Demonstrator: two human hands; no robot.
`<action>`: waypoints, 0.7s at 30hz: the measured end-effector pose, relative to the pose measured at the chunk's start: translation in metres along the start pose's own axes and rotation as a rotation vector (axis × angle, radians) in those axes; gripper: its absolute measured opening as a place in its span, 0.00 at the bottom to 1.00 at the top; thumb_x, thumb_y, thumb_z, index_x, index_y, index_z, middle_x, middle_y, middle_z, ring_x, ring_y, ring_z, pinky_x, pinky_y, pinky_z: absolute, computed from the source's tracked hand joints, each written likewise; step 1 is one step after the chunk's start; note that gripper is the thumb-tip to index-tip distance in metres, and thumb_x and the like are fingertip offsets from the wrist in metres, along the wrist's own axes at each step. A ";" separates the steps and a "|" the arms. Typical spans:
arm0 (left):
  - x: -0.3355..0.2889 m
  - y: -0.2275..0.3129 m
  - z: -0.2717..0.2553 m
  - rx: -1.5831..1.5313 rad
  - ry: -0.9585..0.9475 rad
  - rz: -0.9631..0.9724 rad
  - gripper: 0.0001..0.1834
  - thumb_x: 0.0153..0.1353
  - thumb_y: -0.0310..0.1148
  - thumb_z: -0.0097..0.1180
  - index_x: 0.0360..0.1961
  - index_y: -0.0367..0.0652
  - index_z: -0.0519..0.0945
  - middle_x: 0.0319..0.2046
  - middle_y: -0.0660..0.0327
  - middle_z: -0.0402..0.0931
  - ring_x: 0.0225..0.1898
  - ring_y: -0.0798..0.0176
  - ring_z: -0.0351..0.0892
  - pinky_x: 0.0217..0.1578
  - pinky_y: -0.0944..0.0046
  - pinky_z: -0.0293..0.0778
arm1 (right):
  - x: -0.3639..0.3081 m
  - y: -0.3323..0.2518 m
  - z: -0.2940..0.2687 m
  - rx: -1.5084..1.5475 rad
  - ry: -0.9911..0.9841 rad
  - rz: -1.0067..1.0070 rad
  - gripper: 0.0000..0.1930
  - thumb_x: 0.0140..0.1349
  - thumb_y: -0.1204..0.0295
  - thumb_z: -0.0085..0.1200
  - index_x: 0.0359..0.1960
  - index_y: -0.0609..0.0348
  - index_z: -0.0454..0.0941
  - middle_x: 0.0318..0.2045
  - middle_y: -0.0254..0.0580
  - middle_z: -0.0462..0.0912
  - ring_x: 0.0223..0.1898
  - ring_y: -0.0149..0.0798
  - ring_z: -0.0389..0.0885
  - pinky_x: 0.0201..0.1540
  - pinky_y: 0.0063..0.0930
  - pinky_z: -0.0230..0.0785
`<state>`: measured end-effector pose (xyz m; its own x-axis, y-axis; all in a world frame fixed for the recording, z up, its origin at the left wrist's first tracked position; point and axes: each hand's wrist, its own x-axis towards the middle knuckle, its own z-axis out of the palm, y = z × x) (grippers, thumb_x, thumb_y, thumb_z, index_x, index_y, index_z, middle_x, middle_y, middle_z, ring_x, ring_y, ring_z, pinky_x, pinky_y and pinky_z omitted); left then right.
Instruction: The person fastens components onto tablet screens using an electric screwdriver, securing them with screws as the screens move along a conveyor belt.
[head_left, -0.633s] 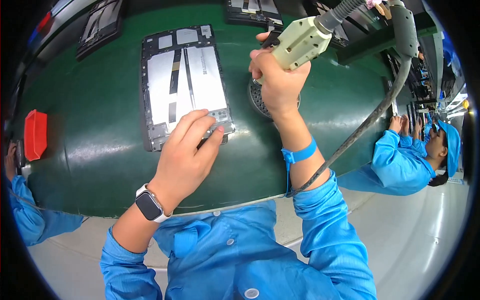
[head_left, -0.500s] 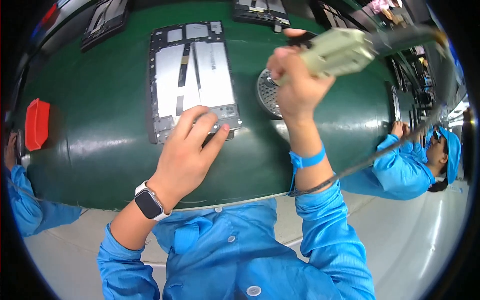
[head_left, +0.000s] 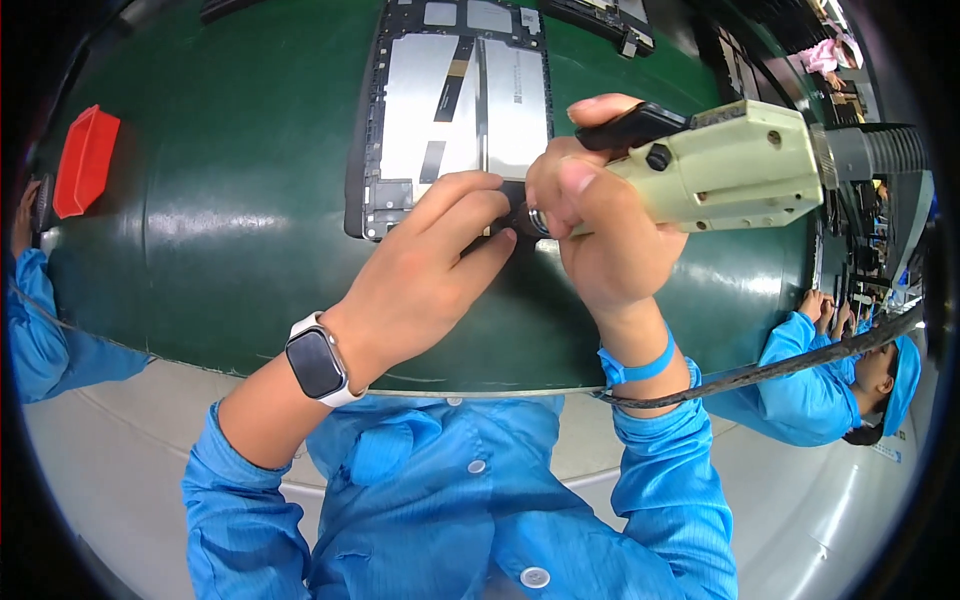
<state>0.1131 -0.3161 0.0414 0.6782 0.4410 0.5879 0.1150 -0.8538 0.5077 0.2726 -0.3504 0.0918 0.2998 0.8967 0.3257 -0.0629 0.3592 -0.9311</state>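
Note:
A tablet [head_left: 515, 125] lies opened up on the green bench, its silver inside and black frame facing up. My left hand [head_left: 420, 260] rests over its near edge, with fingers curved and thumb apart from them. Between thumb and fingers sits the dark tip of a pale green electric screwdriver [head_left: 740, 170]. My right hand [head_left: 615, 215] is closed around that screwdriver's front end, beside the black lever. The driver lies slanted, its tip at the tablet's near right corner. My fingers hide the exact contact point.
A red plastic tray [head_left: 87, 160] stands at the left of the green bench [head_left: 230, 290]. Another opened tablet [head_left: 610, 20] lies at the far right. A dark cable [head_left: 790, 365] runs past my right wrist. Co-workers in blue sit at both sides, one [head_left: 810, 370] at right.
The screwdriver has come from the round perforated metal dish leftward to the tablet's near right corner. My left fingers have shifted toward that corner. The view has also shifted, and the dish is hidden.

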 end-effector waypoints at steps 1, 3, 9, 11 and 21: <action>0.000 0.000 0.000 -0.001 0.000 -0.006 0.09 0.52 0.20 0.60 0.35 0.28 0.80 0.44 0.50 0.73 0.53 0.48 0.74 0.49 0.57 0.76 | 0.000 -0.001 0.000 -0.016 -0.019 -0.016 0.17 0.56 0.81 0.48 0.48 0.71 0.69 0.19 0.39 0.72 0.16 0.30 0.65 0.25 0.32 0.66; -0.003 -0.002 0.002 0.012 0.014 0.009 0.09 0.52 0.20 0.60 0.35 0.28 0.79 0.44 0.51 0.73 0.53 0.47 0.74 0.49 0.57 0.76 | 0.000 -0.001 0.001 -0.021 -0.025 0.008 0.16 0.56 0.81 0.48 0.47 0.70 0.69 0.18 0.39 0.72 0.16 0.30 0.66 0.26 0.32 0.66; -0.001 -0.001 -0.001 -0.012 0.026 -0.009 0.07 0.53 0.20 0.60 0.33 0.29 0.79 0.43 0.52 0.73 0.52 0.48 0.74 0.48 0.57 0.76 | -0.002 0.004 0.002 -0.170 -0.092 -0.092 0.14 0.56 0.82 0.49 0.46 0.67 0.69 0.19 0.39 0.72 0.17 0.30 0.66 0.25 0.29 0.66; -0.001 -0.001 -0.001 -0.009 0.031 -0.007 0.06 0.54 0.20 0.60 0.33 0.29 0.79 0.43 0.52 0.73 0.52 0.49 0.74 0.48 0.57 0.77 | -0.003 0.004 0.004 -0.177 -0.102 -0.091 0.14 0.56 0.82 0.50 0.46 0.67 0.70 0.19 0.40 0.72 0.17 0.30 0.67 0.25 0.28 0.66; 0.005 0.006 -0.002 -0.129 0.006 -0.204 0.05 0.54 0.22 0.61 0.32 0.31 0.80 0.42 0.54 0.74 0.50 0.52 0.75 0.45 0.58 0.76 | -0.004 0.009 0.001 -0.165 -0.102 -0.128 0.15 0.57 0.84 0.51 0.47 0.66 0.71 0.19 0.38 0.71 0.17 0.29 0.67 0.24 0.26 0.66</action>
<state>0.1164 -0.3188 0.0489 0.6460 0.6027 0.4685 0.1556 -0.7048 0.6922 0.2696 -0.3501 0.0819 0.1965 0.8711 0.4500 0.1288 0.4321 -0.8926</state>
